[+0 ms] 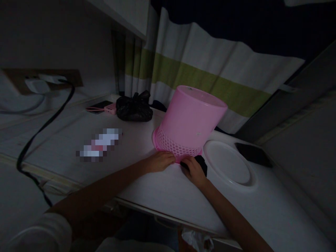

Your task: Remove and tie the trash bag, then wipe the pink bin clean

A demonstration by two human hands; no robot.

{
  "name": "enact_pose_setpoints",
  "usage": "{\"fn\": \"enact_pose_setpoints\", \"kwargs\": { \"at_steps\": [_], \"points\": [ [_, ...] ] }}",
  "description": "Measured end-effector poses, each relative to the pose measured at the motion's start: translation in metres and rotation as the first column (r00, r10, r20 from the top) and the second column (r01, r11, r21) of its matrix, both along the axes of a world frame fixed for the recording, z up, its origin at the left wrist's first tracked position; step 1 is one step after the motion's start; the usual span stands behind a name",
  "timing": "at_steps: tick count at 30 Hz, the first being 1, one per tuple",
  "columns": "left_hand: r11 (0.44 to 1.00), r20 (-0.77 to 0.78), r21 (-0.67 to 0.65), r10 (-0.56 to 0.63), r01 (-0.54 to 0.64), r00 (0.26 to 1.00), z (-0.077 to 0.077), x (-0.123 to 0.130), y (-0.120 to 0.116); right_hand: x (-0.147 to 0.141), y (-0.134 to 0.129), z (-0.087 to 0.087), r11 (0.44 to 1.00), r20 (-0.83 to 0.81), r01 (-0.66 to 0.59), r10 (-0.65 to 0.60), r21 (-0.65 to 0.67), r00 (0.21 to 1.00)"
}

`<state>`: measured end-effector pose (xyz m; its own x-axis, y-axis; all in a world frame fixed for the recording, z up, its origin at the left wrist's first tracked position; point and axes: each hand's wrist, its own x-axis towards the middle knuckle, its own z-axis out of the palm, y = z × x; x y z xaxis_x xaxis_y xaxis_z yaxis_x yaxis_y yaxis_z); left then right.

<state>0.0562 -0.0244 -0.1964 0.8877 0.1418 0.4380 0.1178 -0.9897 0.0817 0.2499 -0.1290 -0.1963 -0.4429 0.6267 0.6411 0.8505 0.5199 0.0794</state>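
A pink plastic wastebasket (189,119) stands upside down on the white desk, leaning a little, its perforated band and rim at the bottom. My left hand (161,161) is closed at the near edge of the rim, fingers curled against it. Beside it, my right hand (194,170) also touches the rim area, its fingers bent around a black crumpled bundle (201,164). Whether this bundle is cloth or a plastic bag I cannot tell. The fingertips of both hands are partly hidden.
To the right lies a round white lid (229,162), with a dark flat object (253,154) behind it. A tied black plastic bag (134,107) sits at the back left near a pink strapped item (110,109). A black cable (39,134) hangs from the wall socket.
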Motion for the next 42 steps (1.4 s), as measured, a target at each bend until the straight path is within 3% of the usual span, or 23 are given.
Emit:
{"fn": "enact_pose_setpoints", "kwargs": {
  "at_steps": [4,9,12,16,20,22,26,29,31,38,40,42],
  "points": [
    [1.0,-0.01,0.021,0.016,-0.016,1.0,-0.002,0.0,0.0,0.0,0.001,0.003,0.993,0.011,-0.114,0.113,0.011,0.993],
    [1.0,0.02,-0.016,-0.004,0.004,1.0,-0.002,0.0,0.0,0.003,0.001,-0.004,0.993,0.092,0.093,-0.1,0.071,0.991],
    [0.999,0.022,-0.031,-0.018,0.019,1.0,0.0,0.0,0.0,0.007,0.005,-0.004,0.99,0.165,0.135,-0.141,0.043,0.976],
    [1.0,0.006,-0.01,-0.011,0.011,1.0,0.0,0.0,0.002,0.01,0.016,0.025,0.98,0.104,0.148,-0.162,0.133,0.981],
    [0.999,-0.001,-0.023,-0.034,0.034,0.999,-0.002,-0.002,0.007,0.021,0.024,0.067,0.904,-0.149,0.307,-0.274,0.297,0.95],
    [0.999,0.002,-0.032,-0.041,0.041,0.999,-0.001,-0.002,0.008,0.027,0.022,0.076,0.888,-0.165,0.311,-0.27,0.338,0.949],
    [0.997,-0.006,-0.046,-0.055,0.055,0.998,0.002,-0.003,0.008,0.028,0.011,0.059,0.98,0.143,0.069,-0.096,0.187,0.985],
    [0.996,-0.002,-0.06,-0.064,0.063,0.998,0.004,-0.003,0.008,0.023,0.003,0.036,0.997,0.337,-0.052,0.031,0.054,0.941],
    [0.995,0.007,-0.076,-0.066,0.066,0.998,0.003,-0.004,0.01,0.02,0.003,0.027,0.996,0.392,-0.08,0.056,0.046,0.918],
    [0.97,0.019,-0.209,-0.123,0.125,0.992,0.006,-0.008,0.016,0.008,0.016,0.029,0.994,0.488,-0.086,0.04,0.072,0.872],
    [0.964,0.016,-0.233,-0.131,0.131,0.991,0.008,-0.009,0.018,0.008,0.019,0.037,0.994,0.473,-0.028,-0.026,0.106,0.881],
    [0.96,0.002,-0.246,-0.139,0.135,0.99,0.01,-0.01,0.019,0.013,0.023,0.049,0.974,0.335,0.097,-0.163,0.206,0.928]
  ]
}}
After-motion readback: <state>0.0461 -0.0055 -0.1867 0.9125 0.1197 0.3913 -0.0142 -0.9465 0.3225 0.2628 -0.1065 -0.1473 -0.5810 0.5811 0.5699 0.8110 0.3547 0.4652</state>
